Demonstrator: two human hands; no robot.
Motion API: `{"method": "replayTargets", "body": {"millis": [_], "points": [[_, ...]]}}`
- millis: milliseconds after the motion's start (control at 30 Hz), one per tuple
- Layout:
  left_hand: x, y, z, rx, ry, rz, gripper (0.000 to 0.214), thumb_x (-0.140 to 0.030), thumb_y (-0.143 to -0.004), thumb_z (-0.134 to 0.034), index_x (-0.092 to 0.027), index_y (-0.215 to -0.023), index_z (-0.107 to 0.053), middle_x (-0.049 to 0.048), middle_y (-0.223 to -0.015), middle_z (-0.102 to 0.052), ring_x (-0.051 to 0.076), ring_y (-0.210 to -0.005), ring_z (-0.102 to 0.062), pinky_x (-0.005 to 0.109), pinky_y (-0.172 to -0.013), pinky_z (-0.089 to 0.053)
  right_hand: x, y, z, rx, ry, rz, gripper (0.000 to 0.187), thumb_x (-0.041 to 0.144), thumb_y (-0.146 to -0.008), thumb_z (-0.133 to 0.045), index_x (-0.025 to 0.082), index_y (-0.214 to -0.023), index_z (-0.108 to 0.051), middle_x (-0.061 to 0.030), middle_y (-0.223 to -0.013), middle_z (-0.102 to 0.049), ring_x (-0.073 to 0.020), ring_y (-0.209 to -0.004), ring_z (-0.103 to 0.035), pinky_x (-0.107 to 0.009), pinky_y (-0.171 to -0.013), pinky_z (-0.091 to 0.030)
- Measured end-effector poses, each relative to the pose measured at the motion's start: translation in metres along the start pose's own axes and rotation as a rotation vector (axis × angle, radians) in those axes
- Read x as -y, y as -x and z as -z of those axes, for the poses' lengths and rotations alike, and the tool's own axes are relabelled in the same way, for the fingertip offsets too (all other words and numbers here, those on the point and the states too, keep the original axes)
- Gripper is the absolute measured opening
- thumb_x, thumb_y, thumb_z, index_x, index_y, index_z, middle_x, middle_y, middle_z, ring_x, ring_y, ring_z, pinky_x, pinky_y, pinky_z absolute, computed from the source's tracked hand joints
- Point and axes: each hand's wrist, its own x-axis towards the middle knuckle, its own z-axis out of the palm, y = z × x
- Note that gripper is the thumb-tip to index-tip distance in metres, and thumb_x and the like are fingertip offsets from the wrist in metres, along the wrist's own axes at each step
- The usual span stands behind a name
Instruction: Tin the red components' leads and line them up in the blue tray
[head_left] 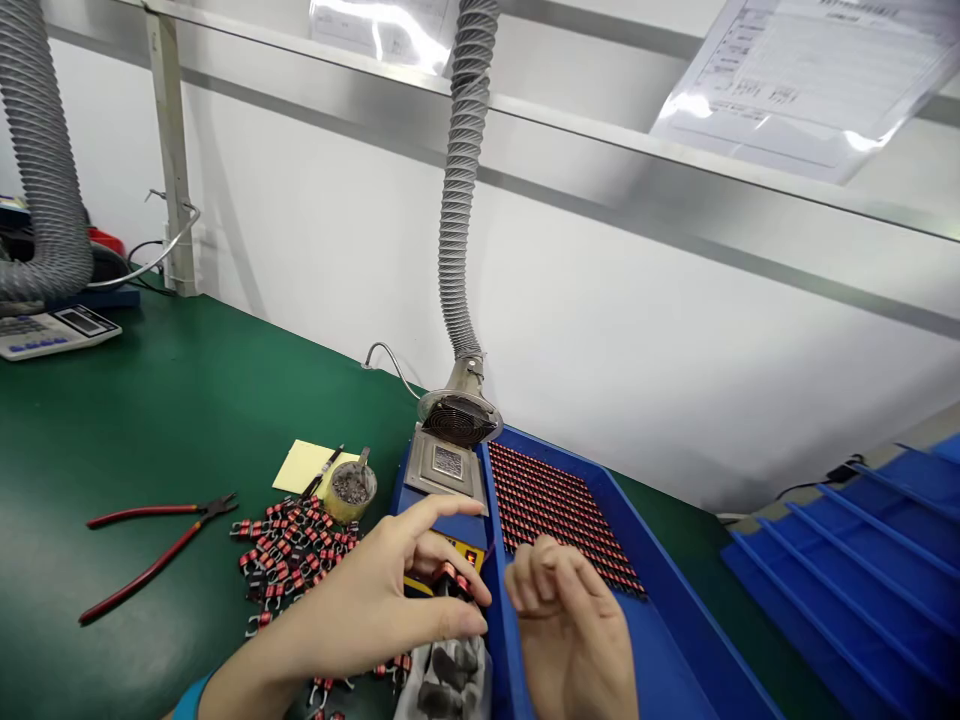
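Note:
My left hand reaches in from the lower left, thumb and fingers curled round a few small red-and-black coils. The fingers partly hide these coils. Just to the right, my right hand is raised over the edge of a blue tray, its fingers folded in and pressed to the thumb. Whether anything sits in that pinch cannot be made out. Rows of red-and-black coils fill the tray's far part. A loose heap of similar coils with wire leads lies left of my left hand.
A solder pot stands under a fume extractor hose. Nearby are a round tub of grey matter, a yellow paper pad, red-handled cutters and a black-smudged white cloth. Blue trays lie at right.

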Motion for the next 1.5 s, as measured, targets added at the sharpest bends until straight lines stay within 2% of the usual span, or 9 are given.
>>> {"method": "replayTargets", "body": {"millis": [133, 200, 367, 600, 833, 967, 1200, 1333, 1500], "points": [[0.003, 0.000, 0.001, -0.035, -0.057, -0.019, 0.063, -0.018, -0.078, -0.072, -0.029, -0.134, -0.047, -0.0006, -0.095, -0.069, 0.019, -0.097, -0.064, 0.029, -0.082, -0.048, -0.006, 0.006, -0.002, 0.214, 0.338, 0.029, 0.019, 0.040, -0.082, -0.072, 0.022, -0.079, -0.075, -0.0019, -0.069, -0.058, -0.0151, -0.065, -0.055, -0.026, -0.061, -0.046], [0.003, -0.001, 0.000, -0.057, -0.094, 0.007, 0.060, -0.018, -0.076, -0.072, -0.029, -0.131, -0.050, -0.0005, -0.095, -0.067, 0.019, -0.099, -0.063, 0.027, -0.080, -0.047, -0.009, 0.008, -0.006, 0.239, 0.388, 0.031, 0.016, 0.038, -0.082, -0.072, 0.024, -0.079, -0.076, -0.0016, -0.072, -0.058, -0.0151, -0.067, -0.055, -0.025, -0.061, -0.046], [0.001, -0.001, -0.002, -0.048, -0.063, -0.004, 0.057, -0.018, -0.076, -0.071, -0.029, -0.129, -0.052, 0.0017, -0.104, -0.070, 0.020, -0.104, -0.064, 0.029, -0.085, -0.048, -0.013, 0.009, -0.010, 0.184, 0.311, 0.059, 0.019, 0.038, -0.083, -0.072, 0.023, -0.071, -0.074, 0.0003, -0.067, -0.052, -0.0127, -0.062, -0.050, -0.022, -0.056, -0.045], [0.003, -0.002, -0.006, -0.047, -0.054, -0.060, 0.050, -0.016, -0.077, -0.070, -0.029, -0.124, -0.057, 0.0000, -0.106, -0.073, 0.018, -0.102, -0.064, 0.029, -0.089, -0.046, -0.017, 0.008, -0.004, 0.176, 0.326, 0.057, 0.019, 0.040, -0.083, -0.071, 0.024, -0.077, -0.078, -0.0003, -0.069, -0.051, -0.0124, -0.063, -0.050, -0.023, -0.056, -0.045], [0.007, -0.002, -0.009, -0.060, -0.095, -0.059, 0.041, -0.022, -0.083, -0.065, -0.030, -0.123, -0.058, 0.0008, -0.106, -0.070, 0.020, -0.103, -0.061, 0.033, -0.091, -0.044, -0.017, 0.009, -0.004, 0.124, 0.259, 0.053, 0.017, 0.036, -0.082, -0.074, 0.023, -0.072, -0.075, 0.0004, -0.069, -0.052, -0.0122, -0.063, -0.051, -0.023, -0.056, -0.045], [0.010, -0.004, -0.008, -0.023, -0.016, -0.085, 0.036, -0.020, -0.088, -0.055, -0.026, -0.123, -0.055, 0.0003, -0.095, -0.062, 0.016, -0.089, -0.059, 0.031, -0.083, -0.044, -0.015, 0.009, -0.007, 0.142, 0.243, 0.111, 0.019, 0.032, -0.087, -0.069, 0.024, -0.071, -0.073, 0.0016, -0.066, -0.052, -0.0112, -0.059, -0.052, -0.022, -0.055, -0.046], [0.007, -0.006, -0.007, -0.065, -0.131, -0.094, 0.014, -0.030, -0.092, -0.050, -0.021, -0.099, -0.058, -0.0007, -0.089, -0.056, 0.016, -0.088, -0.049, 0.029, -0.077, -0.037, -0.020, 0.013, -0.006, 0.108, 0.432, 0.288, 0.008, 0.027, -0.085, -0.071, 0.026, -0.078, -0.076, 0.0001, -0.067, -0.058, -0.0128, -0.064, -0.055, -0.022, -0.057, -0.046], [0.003, -0.005, -0.006, -0.143, -0.239, -0.074, 0.015, -0.035, -0.092, -0.051, -0.021, -0.090, -0.058, -0.0009, -0.089, -0.055, 0.018, -0.088, -0.046, 0.030, -0.078, -0.036, -0.022, 0.014, -0.007, 0.071, 0.424, 0.319, 0.004, 0.025, -0.082, -0.074, 0.028, -0.080, -0.077, -0.0001, -0.066, -0.059, -0.0133, -0.063, -0.054, -0.022, -0.055, -0.045], [-0.006, -0.004, -0.004, -0.135, -0.320, -0.058, 0.020, -0.035, -0.092, -0.049, -0.020, -0.079, -0.055, -0.0033, -0.078, -0.052, 0.015, -0.075, -0.043, 0.027, -0.067, -0.031, -0.025, 0.011, -0.009, 0.050, 0.410, 0.332, 0.004, 0.024, -0.079, -0.076, 0.026, -0.076, -0.076, 0.0005, -0.064, -0.058, -0.0130, -0.061, -0.053, -0.021, -0.053, -0.044]]}}
